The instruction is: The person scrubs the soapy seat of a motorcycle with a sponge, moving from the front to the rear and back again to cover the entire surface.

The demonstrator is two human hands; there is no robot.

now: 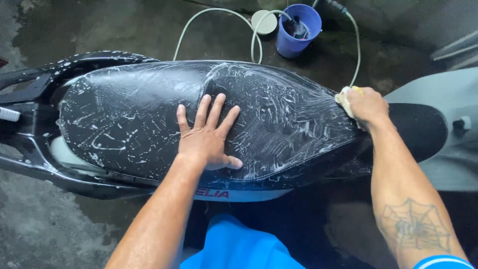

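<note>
With your left hand point(206, 137) flat and open on the soapy seat point(149, 114), keep your right hand point(367, 105) clenched on the sponge point(343, 98) at right of frame, stroking evenly.

The single head-worn camera looks steeply down, close over the soapy scooter seat point(199, 114), facing the far wet floor point(124, 30); no second view.

I see the scooter seat point(199, 109) as black vinyl-like covering, wet and glossy, streaked with white soap foam — smooth under my left hand point(206, 137). My right hand point(366, 104) grips a pale, soft sponge point(343, 97). The bucket point(298, 30) looks like smooth blue plastic; the floor point(45, 229) is rough, wet concrete.
</note>
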